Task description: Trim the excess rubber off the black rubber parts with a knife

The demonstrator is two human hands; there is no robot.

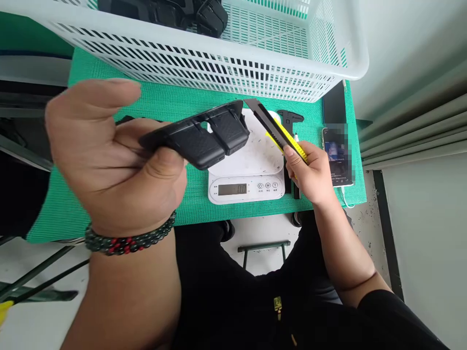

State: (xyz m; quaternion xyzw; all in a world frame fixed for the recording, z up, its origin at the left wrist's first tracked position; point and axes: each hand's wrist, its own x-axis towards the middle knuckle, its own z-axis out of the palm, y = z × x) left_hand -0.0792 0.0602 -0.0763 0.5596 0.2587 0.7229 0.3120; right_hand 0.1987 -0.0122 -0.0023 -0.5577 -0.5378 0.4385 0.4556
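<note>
Between the thumb and fingers of my left hand [120, 160] is a black molded plastic part [204, 138], tilted, with two box-shaped sections and a thin flange. Gripped in my right hand [308, 167] is a yellow and black utility knife [279, 131]. Its blade is out and its tip is at the part's upper right corner; whether it touches I cannot tell. Beneath both lies a white digital scale [246, 189] with dark specks on its platform. Its display looks like 0.0. My left fingertips are partly hidden behind the part.
A white slatted basket [204, 53] stands at the back, holding black parts [175, 14]. Right of the scale are a black caliper [290, 116] and a phone [337, 155] with a white cable. Green mesh [197, 214] covers the table. A curtain [412, 121] hangs at the right.
</note>
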